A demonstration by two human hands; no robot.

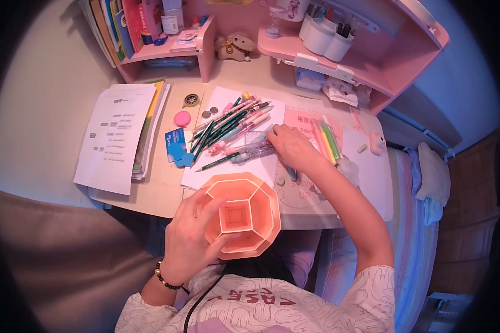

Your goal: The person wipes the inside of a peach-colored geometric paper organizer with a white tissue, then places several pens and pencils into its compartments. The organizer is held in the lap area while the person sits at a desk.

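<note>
My left hand [191,236] is wrapped round the side of an orange-pink faceted pen holder [266,213], tilted so that its bare inside shows, at the desk's front edge. A loose pile of dark green pencils [228,127] and pink pens [255,115] lies on white paper [197,176] beyond it. At the pile's right side my right hand [291,145] reaches down with bent, closed fingers. Clear plastic pieces [253,151] lie by its fingertips; what the fingers grip, if anything, is hidden. One green pencil [216,162] points toward the pen holder.
Papers [114,133] are stacked at the left. Near them lie a compass [191,100], a pink round case [181,119] and a blue card [175,141]. Highlighters [329,139] rest right of my hand. A pink shelf [205,50] with books and a white pen caddy [325,39] stands behind.
</note>
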